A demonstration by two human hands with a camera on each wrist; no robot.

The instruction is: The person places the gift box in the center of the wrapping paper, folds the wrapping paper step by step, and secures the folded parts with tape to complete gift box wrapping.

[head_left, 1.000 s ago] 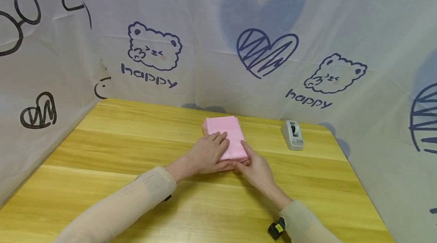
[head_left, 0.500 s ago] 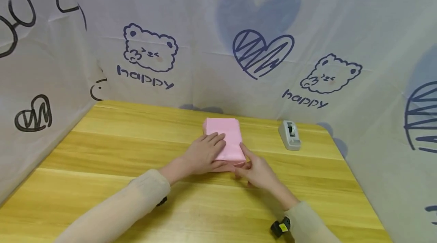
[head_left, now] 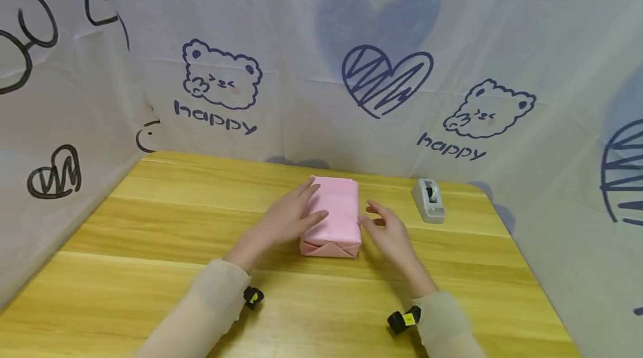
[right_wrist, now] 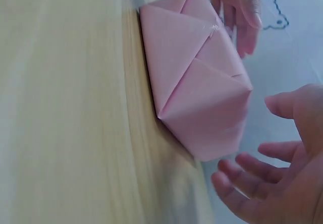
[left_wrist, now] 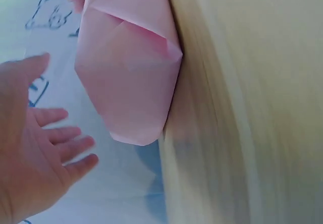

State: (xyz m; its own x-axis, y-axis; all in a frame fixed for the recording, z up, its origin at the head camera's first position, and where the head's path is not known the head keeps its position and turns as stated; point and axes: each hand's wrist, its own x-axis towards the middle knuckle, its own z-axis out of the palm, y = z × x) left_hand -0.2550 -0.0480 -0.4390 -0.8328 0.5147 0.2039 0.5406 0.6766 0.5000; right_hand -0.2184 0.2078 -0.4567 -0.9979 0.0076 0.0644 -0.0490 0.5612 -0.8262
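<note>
A box wrapped in pink paper [head_left: 335,210] lies on the wooden table, its near end folded into triangular flaps. In the right wrist view the folded end of the pink package [right_wrist: 189,62] shows creases and a small shiny patch near its top edge. My left hand [head_left: 286,215] hovers at the package's left side with fingers spread, overlapping its top in the head view. Spread fingers of the left hand [left_wrist: 45,148] stand apart from the paper in the left wrist view. My right hand [head_left: 389,232] is just off the right side, fingers loosely bent and holding nothing.
A grey-white tape dispenser [head_left: 428,200] stands to the right of the package near the table's back. The wooden table [head_left: 176,224] ends against a white printed cloth [head_left: 301,95] at the back and sides. Each wrist wears a small black camera [head_left: 402,321].
Both hands have come off the package: the left has lifted from its top and the right has drawn away from its near corner. The folded near end is now uncovered.
</note>
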